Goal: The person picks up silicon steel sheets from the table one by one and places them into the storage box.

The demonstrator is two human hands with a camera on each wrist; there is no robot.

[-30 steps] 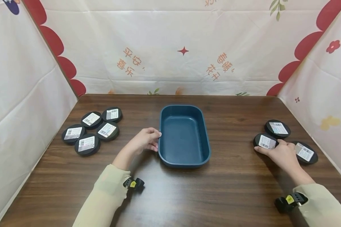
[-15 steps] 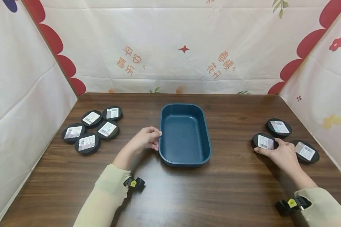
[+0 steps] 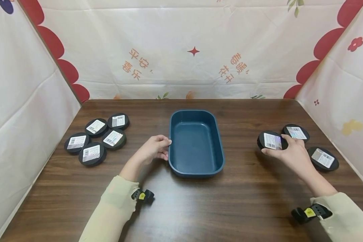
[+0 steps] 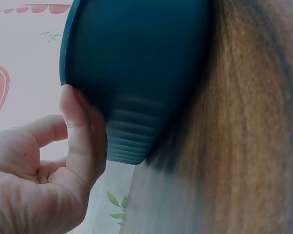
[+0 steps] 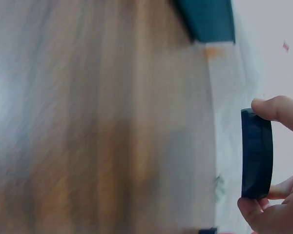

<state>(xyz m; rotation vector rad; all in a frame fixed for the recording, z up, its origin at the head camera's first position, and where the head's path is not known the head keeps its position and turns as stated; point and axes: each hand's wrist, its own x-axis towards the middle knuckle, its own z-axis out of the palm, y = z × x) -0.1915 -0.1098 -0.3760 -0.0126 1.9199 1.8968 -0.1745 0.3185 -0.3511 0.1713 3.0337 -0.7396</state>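
In the head view my right hand [image 3: 293, 154] grips a round black flat case [image 3: 269, 140] by its edges, thumb on the near side and fingers on the far side. The right wrist view shows that black case [image 5: 257, 153] edge-on between thumb and fingers, raised off the table. A white barcode label covers part of its top. Two similar black cases [image 3: 295, 132] [image 3: 323, 158] lie to the right of this hand. My left hand [image 3: 153, 149] holds the left rim of a dark blue rectangular tray [image 3: 196, 175], fingers bent against its outer wall [image 4: 136, 131].
At the left of the brown wooden table [image 3: 230, 208], several labelled black cases [image 3: 92, 154] lie in a cluster. White printed cloth [image 3: 169, 40] stands behind the table and along both sides. Wrist cameras [image 3: 304, 215] are strapped on both wrists.
My right hand has lifted its black case from beside the other two and carried it left and slightly away from me. The left hand stays at the tray's rim.
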